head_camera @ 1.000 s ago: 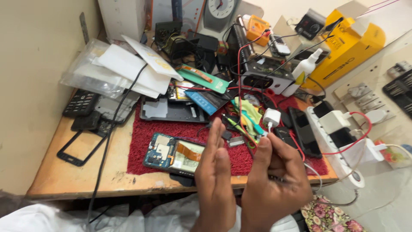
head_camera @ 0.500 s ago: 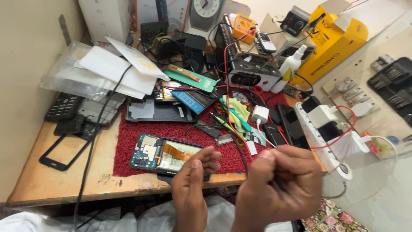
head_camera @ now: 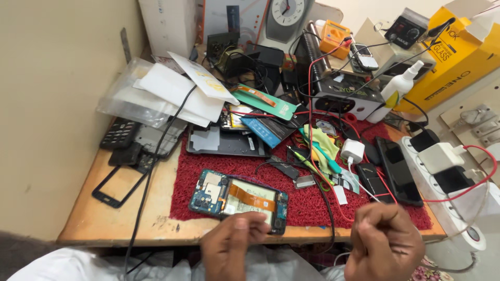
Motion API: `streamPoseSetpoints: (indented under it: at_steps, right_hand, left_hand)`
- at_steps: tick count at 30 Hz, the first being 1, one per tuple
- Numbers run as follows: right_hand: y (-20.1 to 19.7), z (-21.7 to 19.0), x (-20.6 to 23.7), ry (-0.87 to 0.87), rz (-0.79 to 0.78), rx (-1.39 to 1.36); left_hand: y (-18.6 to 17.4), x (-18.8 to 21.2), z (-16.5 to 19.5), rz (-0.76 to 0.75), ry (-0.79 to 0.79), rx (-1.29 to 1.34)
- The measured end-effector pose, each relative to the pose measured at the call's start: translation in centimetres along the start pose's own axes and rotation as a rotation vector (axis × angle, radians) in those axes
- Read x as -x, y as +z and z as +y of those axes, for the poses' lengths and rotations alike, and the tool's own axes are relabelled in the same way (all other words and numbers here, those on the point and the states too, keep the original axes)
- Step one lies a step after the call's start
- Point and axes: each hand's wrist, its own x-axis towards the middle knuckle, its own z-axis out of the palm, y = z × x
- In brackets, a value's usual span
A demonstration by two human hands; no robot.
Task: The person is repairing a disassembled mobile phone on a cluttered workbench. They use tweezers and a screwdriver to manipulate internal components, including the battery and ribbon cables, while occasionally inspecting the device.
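We see the left hand (head_camera: 229, 250) at the near edge of the worktop (head_camera: 117, 221). Its fingers (head_camera: 249, 225) are curled in, thumb and forefinger tips pressed together just at the near edge of the opened phone (head_camera: 238, 199); whether a small part sits between them, we cannot tell. The right hand (head_camera: 384, 243) is closed into a loose fist, approx. level with the left, hanging over the worktop's front edge. A thin pale strip pokes up from its fingers (head_camera: 377, 216); item too small to identify.

The opened phone lies face-down, back cover off, on the red mat (head_camera: 312, 205), near its front-left corner. Blue circuit board at the phone's left end, orange flex cable across the middle.

Further out on the mat: a grey phone frame (head_camera: 221, 141) behind the opened phone, a white charger plug (head_camera: 352, 151) w/ cable to the right, then a black phone (head_camera: 398, 170) lying flat near the mat's right edge. A white power strip (head_camera: 458, 182) runs along the right side, adapters plugged in. Left of the mat, on bare wood, lies a black screen bezel (head_camera: 115, 186). A white spray bottle (head_camera: 398, 91) stands at rear right.
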Motion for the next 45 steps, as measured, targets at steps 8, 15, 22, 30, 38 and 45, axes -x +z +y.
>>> streamPoseSetpoints:
  at_steps: [8,15,22,30,38,45]
  right_hand:
    - [0.5,2.5,1.6,0.29,-0.044,-0.242]
    - [4.7,-3.4,-0.4,0.203,-0.327,0.098]
    - [6.7,-2.3,2.0,0.372,-0.407,0.061]
    - [7.3,-1.9,1.3,0.365,-0.452,0.173]
    - [7.7,-2.1,1.9,0.405,-0.456,0.171]
    - [7.9,-2.9,1.9,0.374,-0.433,0.145]
  left_hand:
    - [4.4,-1.0,3.2,0.007,0.287,-0.151]
    - [6.4,-1.6,7.8,-0.058,0.162,-0.01]
    - [7.2,0.2,7.3,-0.205,0.141,0.018]
    - [5.0,-0.8,6.7,-0.236,0.05,0.097]
    - [5.2,-0.3,6.3,-0.3,0.03,0.145]
    - [5.6,-0.5,6.4,-0.303,0.068,0.174]
